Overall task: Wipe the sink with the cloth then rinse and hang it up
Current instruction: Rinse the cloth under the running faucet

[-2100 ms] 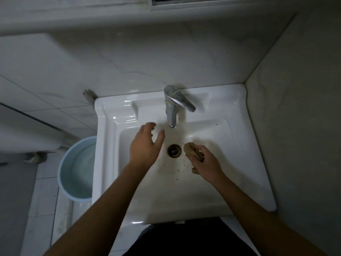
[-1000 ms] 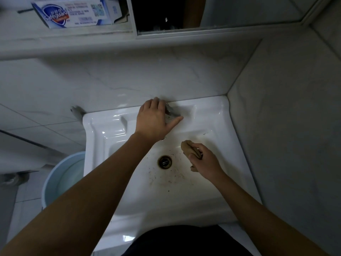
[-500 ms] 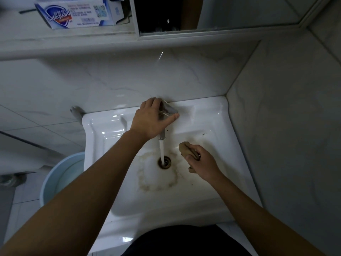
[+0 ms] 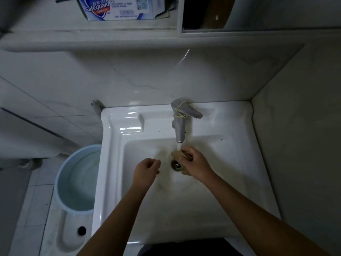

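A white square sink [image 4: 230, 163] fills the middle of the view, its basin streaked with brownish water around the drain [image 4: 175, 164]. The chrome tap [image 4: 180, 122], with a yellow rubber band round it, runs water. My right hand [image 4: 196, 164] grips a small tan cloth [image 4: 177, 154] directly under the stream, above the drain. My left hand [image 4: 145, 171] hovers in the basin just left of the drain, fingers loosely curled, holding nothing.
A light blue bucket [image 4: 77, 180] with water stands on the floor to the left of the sink. A soap box [image 4: 120, 7] lies on the ledge above. Walls close in behind and to the right of the sink.
My left hand has left the tap lever and dropped into the basin. Water keeps running, and my right hand has moved the cloth left under the stream.
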{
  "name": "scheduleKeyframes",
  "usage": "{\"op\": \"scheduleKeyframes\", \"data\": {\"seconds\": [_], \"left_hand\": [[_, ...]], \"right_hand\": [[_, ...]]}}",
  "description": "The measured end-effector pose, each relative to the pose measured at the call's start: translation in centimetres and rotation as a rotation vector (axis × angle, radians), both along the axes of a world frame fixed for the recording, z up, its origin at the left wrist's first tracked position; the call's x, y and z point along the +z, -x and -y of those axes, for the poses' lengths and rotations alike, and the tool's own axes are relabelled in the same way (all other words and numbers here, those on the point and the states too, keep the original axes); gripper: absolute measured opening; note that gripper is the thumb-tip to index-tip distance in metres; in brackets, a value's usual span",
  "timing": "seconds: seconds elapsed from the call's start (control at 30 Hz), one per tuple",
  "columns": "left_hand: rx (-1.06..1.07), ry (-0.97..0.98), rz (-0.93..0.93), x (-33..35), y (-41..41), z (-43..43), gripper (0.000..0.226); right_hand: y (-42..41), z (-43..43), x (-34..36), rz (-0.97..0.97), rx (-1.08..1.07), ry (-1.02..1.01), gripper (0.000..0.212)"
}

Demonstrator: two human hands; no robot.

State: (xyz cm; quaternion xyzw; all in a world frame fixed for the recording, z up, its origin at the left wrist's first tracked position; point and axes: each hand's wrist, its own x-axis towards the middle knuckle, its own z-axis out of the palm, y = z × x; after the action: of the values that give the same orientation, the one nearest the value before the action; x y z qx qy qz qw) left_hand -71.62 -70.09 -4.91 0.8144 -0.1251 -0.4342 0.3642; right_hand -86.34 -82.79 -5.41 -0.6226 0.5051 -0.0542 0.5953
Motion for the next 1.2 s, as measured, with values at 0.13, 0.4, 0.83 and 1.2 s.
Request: {"op": "scheduleKeyframes", "data": {"seconds": [0.13,0.4,0.83,1.2], "left_hand": [[0.032,0.035,-0.292,1.0,-0.1,3.4,0.028],[0.030,0.114,-0.212,-0.2,0.3,7.5,0.026],[-0.020,0.149,-0.073,-0.5,0.8,8.0,0.010],[-0.149,0.054,0.193,-2.5,-0.7,7.6,0.020]], "right_hand": [[-2.2,0.7,-0.4,-0.013,0.022,0.039,0.023],[-4.0,1.6,-0.1,0.042,-0.071,-0.049,0.035],[-3.4,3.8,-0.4,-0.324,0.042,0.137,0.007],[-2.8,4.1,0.5,0.012,-0.406,-0.163,0.005]]}}
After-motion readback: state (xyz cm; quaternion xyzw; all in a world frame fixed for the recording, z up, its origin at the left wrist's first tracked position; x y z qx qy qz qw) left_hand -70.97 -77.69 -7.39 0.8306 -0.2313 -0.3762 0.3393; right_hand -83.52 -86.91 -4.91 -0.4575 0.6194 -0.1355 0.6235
